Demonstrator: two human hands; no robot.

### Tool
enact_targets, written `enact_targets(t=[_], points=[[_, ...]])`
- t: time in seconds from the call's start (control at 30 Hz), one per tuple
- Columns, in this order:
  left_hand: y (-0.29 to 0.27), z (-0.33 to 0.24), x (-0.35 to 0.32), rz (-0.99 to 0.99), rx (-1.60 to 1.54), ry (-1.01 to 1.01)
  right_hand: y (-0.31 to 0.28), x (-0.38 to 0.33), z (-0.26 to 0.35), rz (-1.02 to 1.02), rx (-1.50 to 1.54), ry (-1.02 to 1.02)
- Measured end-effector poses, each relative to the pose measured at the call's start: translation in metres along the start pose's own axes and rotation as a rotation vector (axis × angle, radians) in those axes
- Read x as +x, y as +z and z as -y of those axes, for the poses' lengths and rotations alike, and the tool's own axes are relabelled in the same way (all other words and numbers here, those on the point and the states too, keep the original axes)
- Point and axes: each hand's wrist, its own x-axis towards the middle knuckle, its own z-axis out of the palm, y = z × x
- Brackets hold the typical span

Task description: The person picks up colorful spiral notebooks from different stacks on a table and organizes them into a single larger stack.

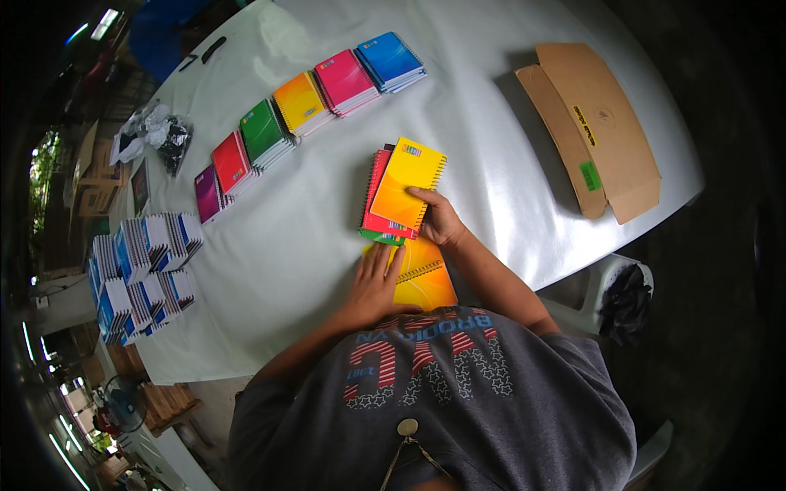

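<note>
My right hand point(440, 219) grips the right edge of a yellow spiral notebook point(409, 180), thumb on top of its cover. Beneath that notebook, slightly fanned out, lie a pinkish-red spiral notebook point(374, 196) and a green one point(381, 236). Closer to my body are more yellow-orange notebooks point(430, 286), with a wire spiral crossing between them. My left hand point(377, 278) rests on these with its fingers stretched out, the tips by the green notebook. Part of the lower notebooks is hidden by my left hand and shirt.
A slanting row of spiral notebook piles runs across the far left: purple point(210, 193), red point(232, 162), green point(264, 132), yellow point(300, 103), pink point(347, 82), blue point(390, 59). Several notebook stacks point(143, 258) stand left. A cardboard box point(602, 131) lies right. Crumpled plastic point(155, 135) sits at the left edge.
</note>
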Motion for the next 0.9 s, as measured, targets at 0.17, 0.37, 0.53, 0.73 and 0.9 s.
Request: enact_targets(t=[0.17, 0.37, 0.53, 0.73, 0.9], points=[[0.022, 0.006, -0.018, 0.121, -0.408, -0.214, 0.003, 0.001, -0.005, -0.014, 0.006, -0.011], [-0.029, 0.014, 0.008, 0.277, -0.53, -0.058, 0.005, -0.003, 0.001, -0.006, 0.039, -0.009], [-0.084, 0.04, 0.048, 0.063, -1.136, -0.36, -0.005, -0.001, 0.0, -0.042, -0.222, 0.054], [-0.037, 0.068, 0.089, 0.04, -0.407, -0.581, 0.009, 0.0, -0.002, 0.128, -0.181, -0.03], [-0.032, 0.082, 0.108, -0.11, -0.337, -0.525, 0.016, 0.0, -0.001, 0.063, -0.146, -0.008]])
